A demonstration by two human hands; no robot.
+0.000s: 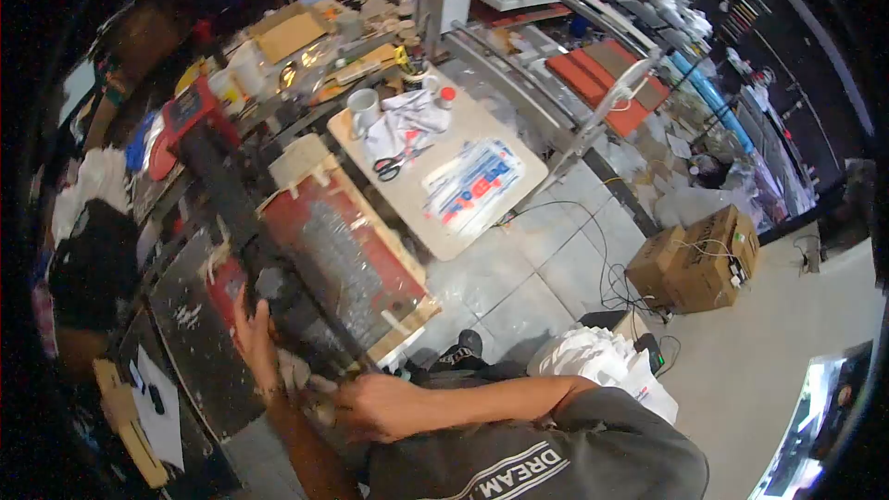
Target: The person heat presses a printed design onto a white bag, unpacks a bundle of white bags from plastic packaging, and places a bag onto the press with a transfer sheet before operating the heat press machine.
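Observation:
My left hand [254,341] has its fingers stretched out at the side of a long dark bar [278,264], near a red patch on the frame beneath. Whether it presses on the bar I cannot tell. Lower down, my right hand [381,405] is closed near the bar's near end; it is blurred, and what it grips is hidden. Beside the bar lies a red screen-printing frame [394,292] with grey smears and tan tape along its edges. A dark, paint-marked board [199,333] lies to the left of my left hand.
A pale board [407,213] holds a mug [364,109], scissors [389,167], a white cloth [407,120] and a colourful printed sheet [474,182]. Cardboard boxes [708,264], cables [607,278] and a white fabric pile [602,361] are on the right. A metal-railed machine [546,102] stands behind.

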